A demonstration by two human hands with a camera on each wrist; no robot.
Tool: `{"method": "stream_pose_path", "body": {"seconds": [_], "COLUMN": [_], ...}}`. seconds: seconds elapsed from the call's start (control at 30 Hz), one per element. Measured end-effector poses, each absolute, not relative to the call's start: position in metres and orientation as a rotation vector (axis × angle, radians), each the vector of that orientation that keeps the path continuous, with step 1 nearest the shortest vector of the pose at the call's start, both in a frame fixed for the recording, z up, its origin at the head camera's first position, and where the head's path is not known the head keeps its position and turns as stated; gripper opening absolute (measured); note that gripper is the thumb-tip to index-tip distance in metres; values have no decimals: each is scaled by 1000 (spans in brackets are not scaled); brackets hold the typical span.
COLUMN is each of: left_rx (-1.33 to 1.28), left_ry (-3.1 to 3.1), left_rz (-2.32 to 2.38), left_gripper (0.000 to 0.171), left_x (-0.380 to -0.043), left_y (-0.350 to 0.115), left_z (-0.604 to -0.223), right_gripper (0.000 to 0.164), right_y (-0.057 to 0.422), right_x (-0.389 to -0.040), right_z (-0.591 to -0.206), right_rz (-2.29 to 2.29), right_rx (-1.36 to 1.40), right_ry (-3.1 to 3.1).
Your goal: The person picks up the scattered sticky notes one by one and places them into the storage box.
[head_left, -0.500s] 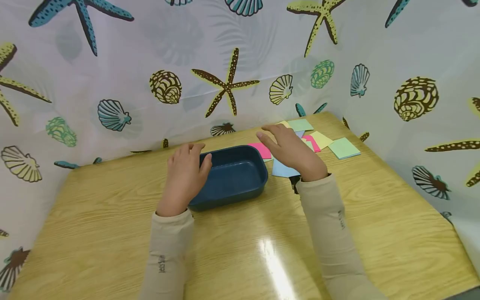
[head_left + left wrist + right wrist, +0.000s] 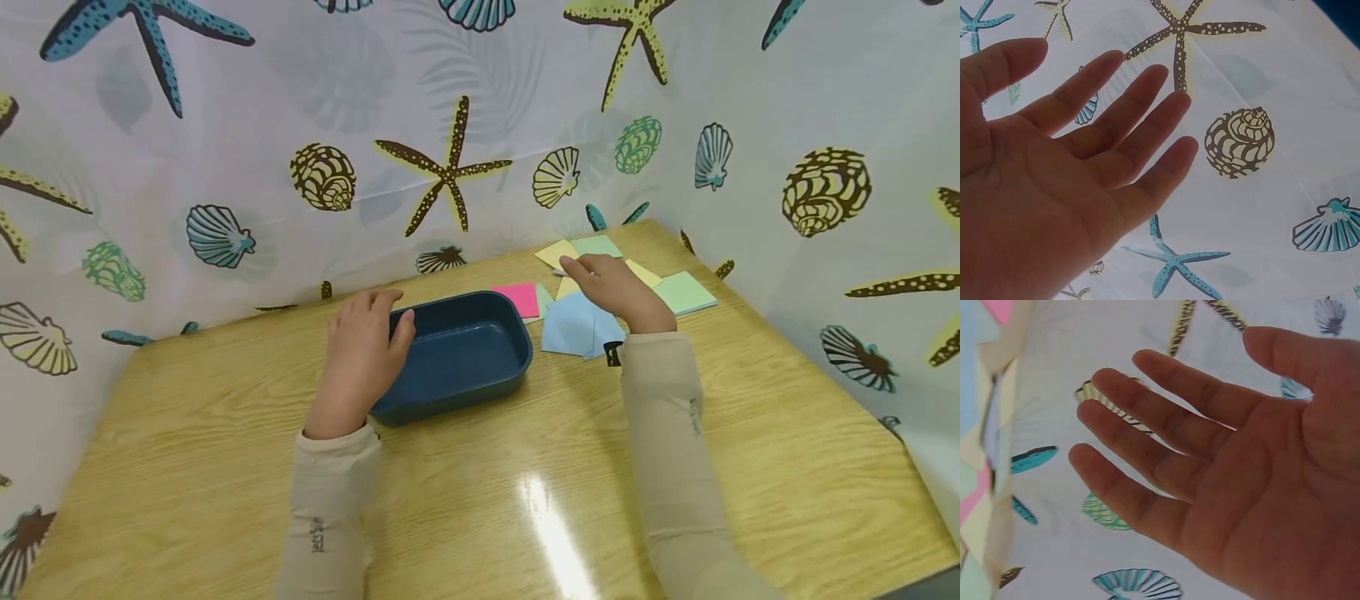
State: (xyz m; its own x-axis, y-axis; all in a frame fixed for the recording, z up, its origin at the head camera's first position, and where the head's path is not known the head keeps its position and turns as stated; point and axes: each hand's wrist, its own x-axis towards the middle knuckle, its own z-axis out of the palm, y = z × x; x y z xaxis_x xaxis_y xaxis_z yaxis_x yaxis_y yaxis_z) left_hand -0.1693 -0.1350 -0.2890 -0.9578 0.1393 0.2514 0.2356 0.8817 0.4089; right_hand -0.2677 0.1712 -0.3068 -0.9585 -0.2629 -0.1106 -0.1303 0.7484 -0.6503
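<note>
My left hand [image 2: 360, 358] hovers by the left end of a dark blue rectangular tray [image 2: 450, 400], hiding part of its rim. In the left wrist view the palm and spread fingers [image 2: 1147, 150] show, with nothing held. Over the pile of coloured paper squares hangs my right hand [image 2: 618, 292]; the right wrist view shows its palm bare and its fingers [image 2: 1147, 412] extended. Beneath and around it lie light blue paper squares [image 2: 570, 325], a pink one [image 2: 517, 300], yellow ones [image 2: 557, 253] and a green stack [image 2: 685, 293]. Some squares are hidden behind the right hand.
The wooden table [image 2: 210, 467] runs to a white curtain [image 2: 270, 100] printed with shells and starfish, at the back and on the right. A black strap piece [image 2: 613, 353] shows at the right sleeve's cuff.
My right hand has moved right, away from the tray, uncovering more blue and yellow papers. The left hand stays by the tray, and the head view has shifted slightly.
</note>
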Motion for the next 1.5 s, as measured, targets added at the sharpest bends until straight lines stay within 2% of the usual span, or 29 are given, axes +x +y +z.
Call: {"method": "stream_pose_path", "body": {"seconds": [0.1, 0.27, 0.73, 1.07, 1.5], "left_rx": [-300, -303, -251, -165, -71], "left_ry": [-2825, -2837, -2945, -3029, -3154], "left_rz": [-667, -677, -628, -653, -636], "left_gripper": [43, 42, 43, 45, 47], "left_x": [-170, -172, -184, -204, -223], "left_y": [-136, -138, -160, -187, -199], "left_z": [-289, -289, -307, -327, -353], "right_gripper": [41, 37, 52, 49, 41], "right_y": [177, 183, 178, 181, 187], "right_x": [-278, -293, -302, -307, -306], "right_z": [-321, -344, -366, -373, -374], "right_rz": [-967, -876, -758, -753, -782], "right_rx": [-301, -266, -70, -29, -90], "right_ry": [2769, 2768, 2663, 2645, 2695]}}
